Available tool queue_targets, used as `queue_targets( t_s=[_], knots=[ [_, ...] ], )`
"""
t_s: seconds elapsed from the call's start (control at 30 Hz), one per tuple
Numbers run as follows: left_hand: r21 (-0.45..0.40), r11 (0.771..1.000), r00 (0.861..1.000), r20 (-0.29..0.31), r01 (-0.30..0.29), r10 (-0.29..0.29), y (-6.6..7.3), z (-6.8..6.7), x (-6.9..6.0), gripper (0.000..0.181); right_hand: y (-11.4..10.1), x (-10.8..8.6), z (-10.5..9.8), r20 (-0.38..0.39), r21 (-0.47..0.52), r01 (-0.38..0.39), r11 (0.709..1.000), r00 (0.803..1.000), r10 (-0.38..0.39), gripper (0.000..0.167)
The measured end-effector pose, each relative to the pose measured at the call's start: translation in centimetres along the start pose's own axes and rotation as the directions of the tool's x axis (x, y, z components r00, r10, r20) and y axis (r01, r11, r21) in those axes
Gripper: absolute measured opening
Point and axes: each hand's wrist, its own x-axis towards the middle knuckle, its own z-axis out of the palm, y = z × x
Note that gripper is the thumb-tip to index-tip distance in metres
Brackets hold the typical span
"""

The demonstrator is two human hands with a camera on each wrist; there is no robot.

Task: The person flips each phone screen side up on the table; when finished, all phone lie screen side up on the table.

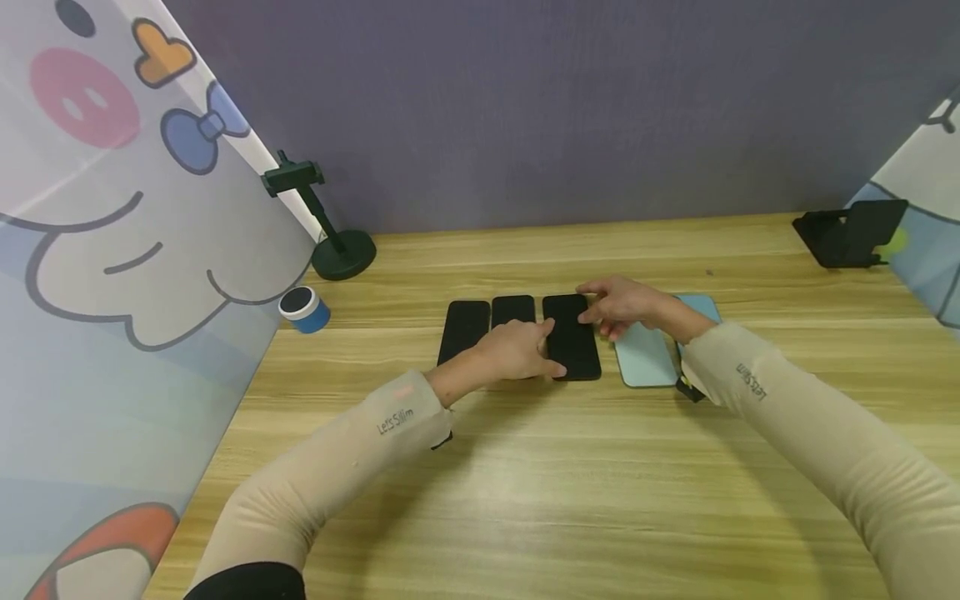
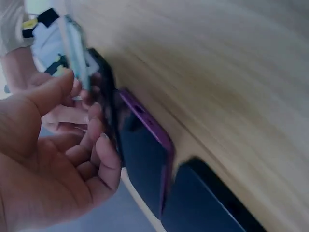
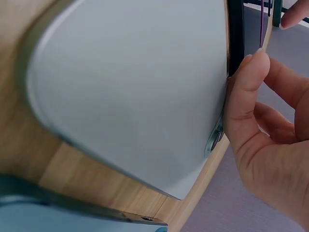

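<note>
Several phones lie in a row on the wooden table (image 1: pixel 525 500). Both hands are at the third black phone (image 1: pixel 573 342): the left hand (image 1: pixel 517 348) grips its left side and lower edge, while the right hand (image 1: pixel 626 304) holds its upper right corner. In the left wrist view, the left hand's (image 2: pixel 63 164) curled fingers are beside that phone, near a purple-edged phone (image 2: pixel 145 154) and another black phone (image 2: pixel 198 198). The right wrist view has the right hand (image 3: pixel 270 125) at the black phone's edge (image 3: pixel 235 38), beside a pale green phone (image 3: pixel 125 87).
A blue phone (image 1: pixel 697 305) lies under the right forearm, with a small black and yellow item (image 1: pixel 690 389) nearby. Toward the back left stand a dark green stand (image 1: pixel 343 254) and a blue jar (image 1: pixel 306 312). A black folding stand (image 1: pixel 851 235) is at the back right.
</note>
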Motion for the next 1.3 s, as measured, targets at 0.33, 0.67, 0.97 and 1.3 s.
queue_targets(
  t_s=[0.33,0.67,0.97,1.3],
  knots=[
    [0.082,0.996,1.0,-0.015,-0.017,0.018,-0.7,1.4,0.9,0.102,0.0,0.1,0.2,0.005,-0.012,0.001,1.0,1.0,-0.001,0.076],
    [0.115,0.993,0.997,-0.071,-0.031,0.039,-0.7,2.0,0.9,0.104,0.2,0.3,0.2,-0.009,-0.026,0.01,1.0,1.0,-0.011,0.075],
    [0.183,0.983,0.994,-0.095,-0.033,0.051,-0.7,1.8,0.7,0.096,0.4,0.3,-0.1,-0.035,-0.131,0.059,0.99,0.997,-0.064,0.071],
    [0.209,0.977,0.996,-0.069,-0.033,0.048,-0.6,1.4,0.7,0.093,0.3,0.5,-0.2,-0.017,-0.133,0.063,0.989,0.998,-0.066,0.073]
  ],
)
